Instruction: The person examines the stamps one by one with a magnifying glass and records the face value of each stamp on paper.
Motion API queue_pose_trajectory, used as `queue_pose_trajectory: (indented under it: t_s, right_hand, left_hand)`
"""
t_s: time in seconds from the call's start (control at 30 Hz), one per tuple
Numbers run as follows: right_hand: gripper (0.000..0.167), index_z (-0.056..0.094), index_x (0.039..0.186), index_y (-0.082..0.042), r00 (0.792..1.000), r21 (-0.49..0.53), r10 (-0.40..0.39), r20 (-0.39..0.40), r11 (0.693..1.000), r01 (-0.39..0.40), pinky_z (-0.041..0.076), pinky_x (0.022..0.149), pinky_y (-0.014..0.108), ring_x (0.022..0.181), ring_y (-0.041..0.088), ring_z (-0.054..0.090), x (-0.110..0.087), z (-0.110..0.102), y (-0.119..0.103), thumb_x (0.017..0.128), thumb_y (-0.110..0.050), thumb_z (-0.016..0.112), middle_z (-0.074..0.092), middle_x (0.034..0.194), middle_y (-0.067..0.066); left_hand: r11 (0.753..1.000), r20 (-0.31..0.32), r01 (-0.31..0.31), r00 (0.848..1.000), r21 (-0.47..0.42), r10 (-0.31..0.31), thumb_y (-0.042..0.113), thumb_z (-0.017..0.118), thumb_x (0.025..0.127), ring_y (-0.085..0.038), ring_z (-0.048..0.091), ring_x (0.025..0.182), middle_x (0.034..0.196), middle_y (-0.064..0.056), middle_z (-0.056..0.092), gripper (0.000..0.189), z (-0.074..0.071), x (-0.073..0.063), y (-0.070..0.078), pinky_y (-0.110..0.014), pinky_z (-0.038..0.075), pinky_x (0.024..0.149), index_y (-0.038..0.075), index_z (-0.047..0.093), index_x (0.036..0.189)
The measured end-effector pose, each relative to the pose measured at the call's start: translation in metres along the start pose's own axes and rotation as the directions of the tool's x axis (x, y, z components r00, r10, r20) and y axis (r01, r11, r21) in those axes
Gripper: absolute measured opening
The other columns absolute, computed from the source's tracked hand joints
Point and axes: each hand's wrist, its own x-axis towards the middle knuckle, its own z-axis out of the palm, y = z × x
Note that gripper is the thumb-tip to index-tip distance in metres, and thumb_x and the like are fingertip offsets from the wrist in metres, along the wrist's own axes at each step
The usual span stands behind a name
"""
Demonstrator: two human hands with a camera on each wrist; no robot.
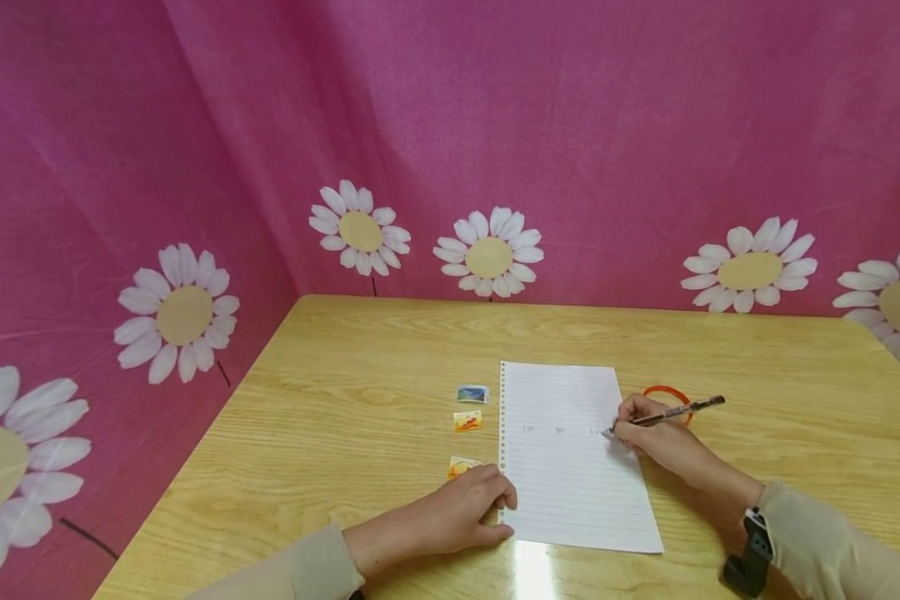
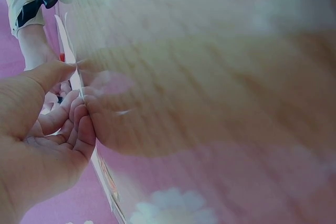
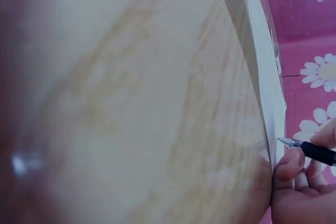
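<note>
A lined sheet of paper (image 1: 562, 492), punched with holes along its left edge, lies on the table. My right hand (image 1: 663, 437) grips a dark pen (image 1: 678, 411), its tip on the paper at the end of a row of handwritten numbers (image 1: 560, 431). In the right wrist view the pen (image 3: 315, 152) is pinched between thumb and fingers. My left hand (image 1: 465, 508) rests on the paper's lower left edge with loosely bent fingers. Beside that edge are three small stamp-like pieces: a blue-green one (image 1: 472, 394), a yellow-red one (image 1: 467, 421) and a yellow one (image 1: 461, 465) partly hidden by the left hand.
A red ring (image 1: 667, 390) lies right of the paper, partly behind the right hand. The wooden table (image 1: 345, 400) reaches back to a pink cloth (image 1: 592, 150) with white flowers. A black device (image 1: 753, 554) is strapped to the right wrist.
</note>
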Motion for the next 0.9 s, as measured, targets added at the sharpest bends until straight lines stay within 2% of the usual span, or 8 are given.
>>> queue_pose_trajectory:
  t_s: [0.23,0.63,0.73,0.9]
  right_hand:
    - [0.016,0.048,0.096,0.0,1.0,0.001,-0.021,0.006,1.0,0.021,0.039,0.054,0.021,0.064,0.004,0.046,0.0005,-0.0017,-0.0007,0.092,-0.011,0.058,0.049,0.074,-0.003]
    - [0.017,0.05,0.098,0.002,0.999,0.022,0.031,-0.021,0.999,-0.03,0.041,0.057,0.021,0.066,0.005,0.049,0.0006,-0.0024,-0.0018,0.092,-0.012,0.059,0.051,0.076,-0.002]
    - [0.018,0.05,0.098,0.002,0.999,0.035,0.023,-0.025,0.999,-0.022,0.041,0.058,0.021,0.066,0.005,0.049,0.0001,-0.0022,-0.0016,0.091,-0.011,0.059,0.051,0.076,-0.003]
    - [0.015,0.048,0.098,0.003,0.999,0.079,-0.036,-0.012,0.996,0.037,0.043,0.057,0.021,0.065,0.004,0.048,-0.0025,-0.0033,-0.0034,0.093,-0.007,0.058,0.051,0.074,-0.007]
  left_hand:
    - [1.0,-0.004,0.005,1.0,-0.002,-0.005,0.024,0.07,0.091,0.001,0.041,0.086,0.095,0.008,0.051,0.018,-0.0019,0.0004,0.0014,-0.011,0.04,0.079,0.014,0.062,0.104]
    - [1.0,-0.002,0.009,1.0,-0.006,-0.009,0.025,0.07,0.091,0.002,0.04,0.085,0.094,0.008,0.051,0.018,-0.0024,-0.0006,0.0025,-0.011,0.04,0.079,0.015,0.062,0.103]
    - [1.0,0.004,0.016,1.0,-0.006,-0.016,0.025,0.07,0.091,0.002,0.04,0.085,0.094,0.008,0.051,0.018,-0.0025,-0.0005,0.0029,-0.011,0.04,0.079,0.015,0.062,0.103]
    - [1.0,0.006,0.015,1.0,-0.005,-0.015,0.025,0.07,0.091,0.002,0.041,0.085,0.094,0.008,0.051,0.018,-0.0024,-0.0008,0.002,-0.011,0.041,0.079,0.015,0.061,0.103]
